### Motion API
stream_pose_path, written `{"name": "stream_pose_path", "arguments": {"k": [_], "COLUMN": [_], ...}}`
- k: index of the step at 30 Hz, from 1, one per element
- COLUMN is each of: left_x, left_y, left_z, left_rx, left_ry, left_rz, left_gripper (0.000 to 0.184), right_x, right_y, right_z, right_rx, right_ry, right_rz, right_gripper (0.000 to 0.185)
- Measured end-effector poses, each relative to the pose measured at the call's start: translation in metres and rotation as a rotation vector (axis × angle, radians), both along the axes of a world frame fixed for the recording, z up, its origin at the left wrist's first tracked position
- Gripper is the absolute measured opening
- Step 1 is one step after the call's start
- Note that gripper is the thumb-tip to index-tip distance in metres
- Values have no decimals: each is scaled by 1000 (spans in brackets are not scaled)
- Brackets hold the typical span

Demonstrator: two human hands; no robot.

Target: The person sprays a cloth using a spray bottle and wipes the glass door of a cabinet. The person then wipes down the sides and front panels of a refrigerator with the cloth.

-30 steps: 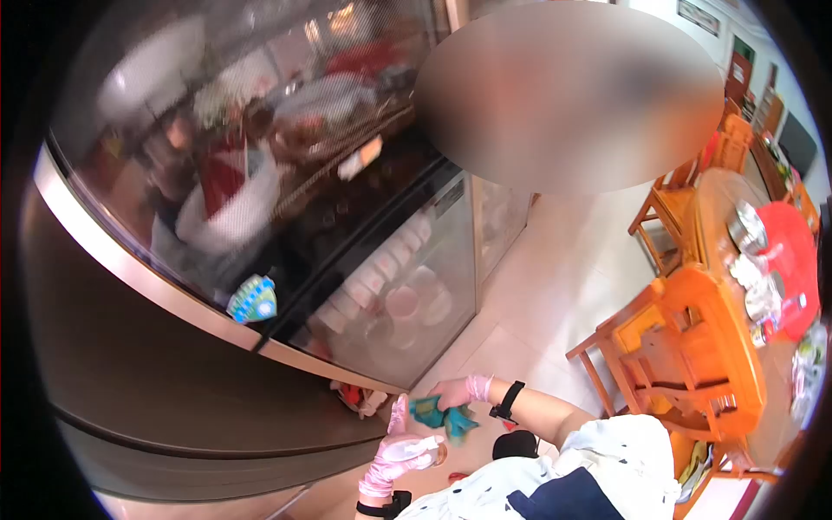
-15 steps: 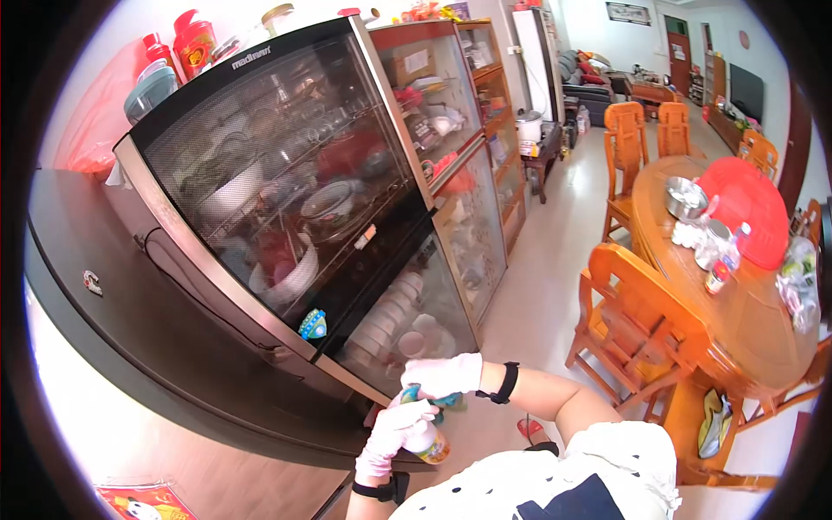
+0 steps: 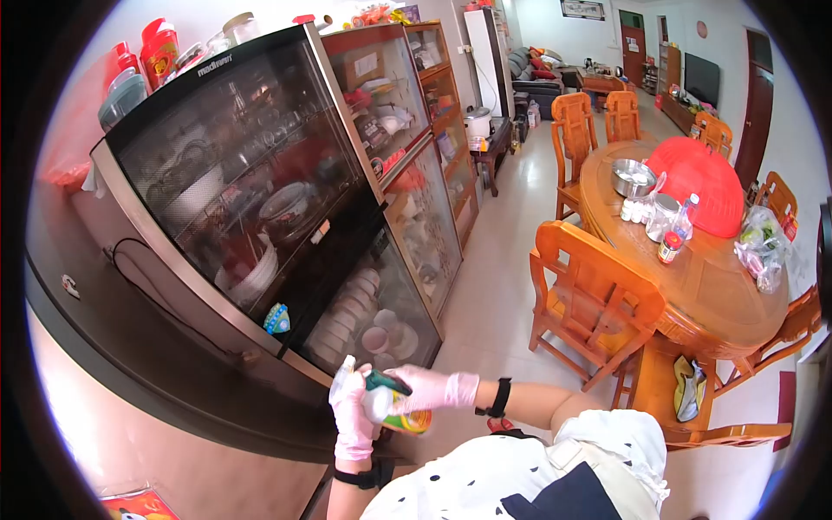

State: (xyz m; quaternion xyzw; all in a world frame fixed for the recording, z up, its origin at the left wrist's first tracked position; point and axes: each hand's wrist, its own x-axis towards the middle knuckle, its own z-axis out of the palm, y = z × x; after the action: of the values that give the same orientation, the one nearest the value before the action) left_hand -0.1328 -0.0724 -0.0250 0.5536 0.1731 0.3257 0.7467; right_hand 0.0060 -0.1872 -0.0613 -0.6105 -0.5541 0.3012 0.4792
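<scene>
Pink-gloved hands (image 3: 352, 419) (image 3: 423, 388), 2; bottle (image 3: 379, 404), 1

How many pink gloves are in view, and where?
2: one glove covers the left hand, which holds the spray bottle; the other glove covers the right hand. Any others would be hidden.

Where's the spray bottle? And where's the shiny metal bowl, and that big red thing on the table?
Spray bottle (image 3: 379, 404): head view, on the white upper part of its body.
Metal bowl (image 3: 630, 188): head view, on its outer wall.
Big red thing (image 3: 698, 186): head view, on its middle.
</scene>
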Motion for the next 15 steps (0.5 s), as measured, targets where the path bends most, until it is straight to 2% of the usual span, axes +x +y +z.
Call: {"name": "stream_pose_path", "arguments": {"k": [1, 2, 3, 6, 7, 8, 9, 11, 13, 15], "left_x": [9, 17, 23, 26, 26, 27, 26, 14, 9, 8], "left_y": [-8, -11, -14, -4, -2, -5, -1, 21, 34, 39], "left_z": [4, 6, 8, 31, 42, 50, 63, 76, 81, 85], "left_rx": [49, 111, 73, 615, 779, 341, 369, 267, 231, 146], "left_ry": [-13, 31, 10, 191, 256, 136, 115, -45, -113, -85], "left_rz": [40, 59, 54, -11, -34, -74, -82, -149, -70, 114], "left_gripper": [52, 52, 55, 66, 72, 81, 87, 85, 81, 66], "right_x": [-12, -19, -19, -18, -16, -14, -4, 28, 56, 86], "right_y": [2, 9, 13, 20, 34, 34, 32, 43, 25, 21], "right_z": [-2, -12, -9, 14, -14, -15, -12, -26, 16, 22], "right_rx": [35, 166, 156, 395, 392, 386, 379, 426, 257, 244], "right_ry": [195, 198, 207, 195, 219, 257, 293, 587, 728, 681], "right_rz": [87, 15, 38, -167, -227, -228, -223, -41, 52, 217], "right_gripper": [73, 84, 84, 83, 81, 79, 77, 73, 75, 80]}}
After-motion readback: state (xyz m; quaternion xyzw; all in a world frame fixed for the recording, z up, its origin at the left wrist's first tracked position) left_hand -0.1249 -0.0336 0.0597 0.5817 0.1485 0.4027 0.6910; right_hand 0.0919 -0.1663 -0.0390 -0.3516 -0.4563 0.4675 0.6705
